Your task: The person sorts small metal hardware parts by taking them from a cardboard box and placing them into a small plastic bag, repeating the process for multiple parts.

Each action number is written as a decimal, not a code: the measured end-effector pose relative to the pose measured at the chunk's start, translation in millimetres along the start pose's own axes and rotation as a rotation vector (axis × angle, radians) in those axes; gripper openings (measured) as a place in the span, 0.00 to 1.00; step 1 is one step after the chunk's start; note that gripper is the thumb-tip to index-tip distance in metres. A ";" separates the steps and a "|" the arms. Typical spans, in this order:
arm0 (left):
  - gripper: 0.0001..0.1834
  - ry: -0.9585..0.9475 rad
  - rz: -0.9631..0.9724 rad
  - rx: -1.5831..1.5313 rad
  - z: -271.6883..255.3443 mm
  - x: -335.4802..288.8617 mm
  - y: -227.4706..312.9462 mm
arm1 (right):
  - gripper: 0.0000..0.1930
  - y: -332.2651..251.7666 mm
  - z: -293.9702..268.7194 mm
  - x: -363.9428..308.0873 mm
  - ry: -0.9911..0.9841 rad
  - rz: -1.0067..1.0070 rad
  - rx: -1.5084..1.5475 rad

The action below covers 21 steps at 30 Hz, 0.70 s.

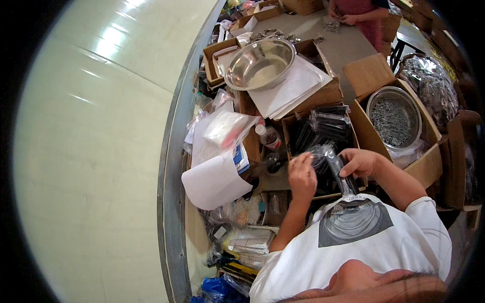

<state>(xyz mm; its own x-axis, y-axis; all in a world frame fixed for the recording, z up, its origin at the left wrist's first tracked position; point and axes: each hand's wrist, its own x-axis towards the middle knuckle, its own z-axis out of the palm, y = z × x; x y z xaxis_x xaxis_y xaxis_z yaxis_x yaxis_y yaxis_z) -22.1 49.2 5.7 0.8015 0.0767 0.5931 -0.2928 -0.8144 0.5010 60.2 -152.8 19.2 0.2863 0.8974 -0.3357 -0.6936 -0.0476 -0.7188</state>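
Above an open cardboard box, my right hand (pixel 359 162) is closed on a long dark piece in a clear plastic bag (pixel 334 165), thumb on top. My left hand (pixel 303 174) is at the other side of the bag, its fingers bent against the clear film. Part of the bag hangs down toward my white shirt. Many similar black packets (pixel 331 122) in shiny plastic lie in the box below. What exactly the dark piece is, I cannot make out.
To the right, a metal bowl of screws (pixel 393 120) sits in a cardboard box. Ahead, an empty steel basin (pixel 260 64) rests on white paper sheets (pixel 298 93). A clear bottle (pixel 269 136) stands left of the packets. Across the table, another person's hands (pixel 348 19) handle small metal parts.
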 end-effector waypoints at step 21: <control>0.24 -0.253 0.076 -0.275 63.7 -18.1 11.1 | 0.10 42.2 2.1 3.4 0.651 -0.018 0.416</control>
<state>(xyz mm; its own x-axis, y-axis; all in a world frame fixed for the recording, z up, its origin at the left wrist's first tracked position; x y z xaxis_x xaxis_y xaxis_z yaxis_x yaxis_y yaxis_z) -6.6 2.1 -39.6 0.8657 -0.1504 0.4775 -0.4575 -0.6248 0.6327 30.5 -150.9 -11.1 0.5416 0.4513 -0.7092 -0.8396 0.2488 -0.4829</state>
